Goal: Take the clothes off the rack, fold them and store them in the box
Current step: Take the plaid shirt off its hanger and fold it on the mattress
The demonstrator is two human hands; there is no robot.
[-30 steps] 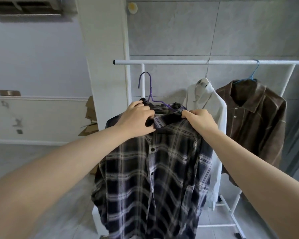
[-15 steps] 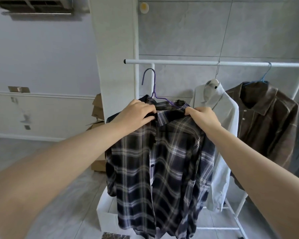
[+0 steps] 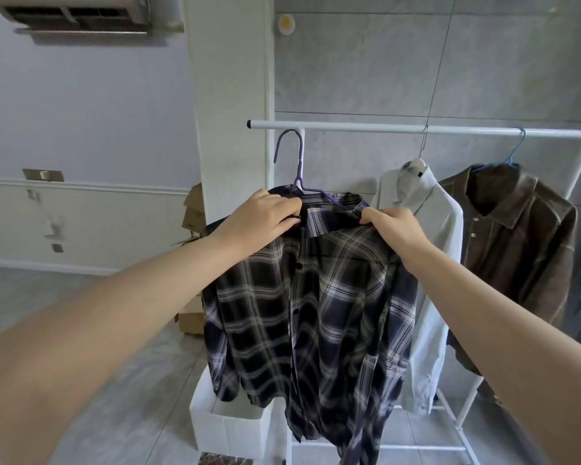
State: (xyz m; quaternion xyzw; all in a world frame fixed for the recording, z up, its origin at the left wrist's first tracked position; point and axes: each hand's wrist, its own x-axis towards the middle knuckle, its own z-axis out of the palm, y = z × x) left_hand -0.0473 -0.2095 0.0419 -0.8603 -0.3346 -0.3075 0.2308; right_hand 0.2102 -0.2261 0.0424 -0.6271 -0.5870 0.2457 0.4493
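**Gripping the plaid shirt at the collar, off the rail**

Pinching the collar of the plaid shirt (image 3: 316, 297) with both hands: left hand (image 3: 259, 223) curling its fingers round the left side of the collar, right hand (image 3: 394, 229) bunching the soft cloth at the right shoulder. Holding the shirt up in front of the rack (image 3: 416, 129), clear of the rail. Hanging loose and wavy below the hands, thin woven fabric in dark navy and black checks with pale lines, buttoned down the front, hem trailing low. Poking up from the collar, a purple hanger (image 3: 297, 162), thin wire shape, its hook just beside and below the rail's left end, not resting on it.

Sitting on the floor under the shirt's hem, a white box (image 3: 228, 427), square and open-topped, with stiff flat walls.

Hanging on the white tubular rail to the right, a white shirt (image 3: 426, 263), smooth and plain, and beyond it a brown jacket (image 3: 517, 246), leathery and streaked, on a blue hanger (image 3: 514, 152).

Stacking up behind the pillar, brown cardboard boxes (image 3: 192, 209). Mounting high on the left wall, an air conditioner (image 3: 78, 15).
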